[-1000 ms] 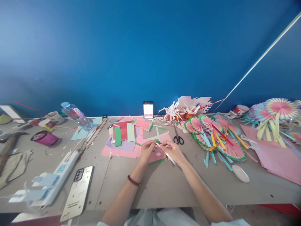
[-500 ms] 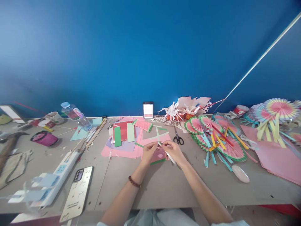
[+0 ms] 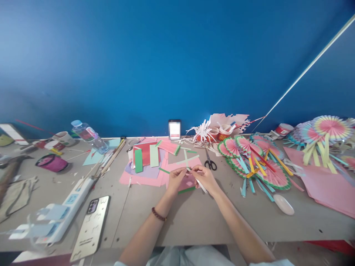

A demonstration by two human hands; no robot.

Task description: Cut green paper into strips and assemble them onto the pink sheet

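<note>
At the left edge of the worktop [image 3: 144, 218] lie a hammer [image 3: 7, 175] and, nearer the front, a crumpled cloth [image 3: 17, 195]. A purple pouch [image 3: 52, 163] sits right of the hammer. Nearer the front left corner is a white power strip [image 3: 74, 198] with 2 plugs in it, and just beside it a phone [image 3: 93, 225], back up, with its lower end at the front edge. A bottle [image 3: 88, 133] leans near the back edge, left of some thin sticks [image 3: 114, 157].

Further right, pink sheets [image 3: 149, 181] lie under a red sheet [image 3: 145, 155] that carries 2 green pieces of card [image 3: 139, 160].

The left hand [image 3: 176, 181], with a bracelet [image 3: 159, 214] on its wrist, has thumb and forefinger pinching the upper end of a white paper strip [image 3: 201, 186]. The right hand [image 3: 205, 180] pinches the same strip just beside, fingertips close to the left ones. The strip slants down toward the front under the right hand, over the middle of the worktop.

Black scissors [image 3: 210, 164] lie just beyond the right hand. Right of them is a heap of pleated paper fans [image 3: 274, 174], with a white mouse [image 3: 283, 204] in front. More pink paper [image 3: 327, 190] lies along the right edge, and a second group of fans [image 3: 332, 127] fills the back right corner.
</note>
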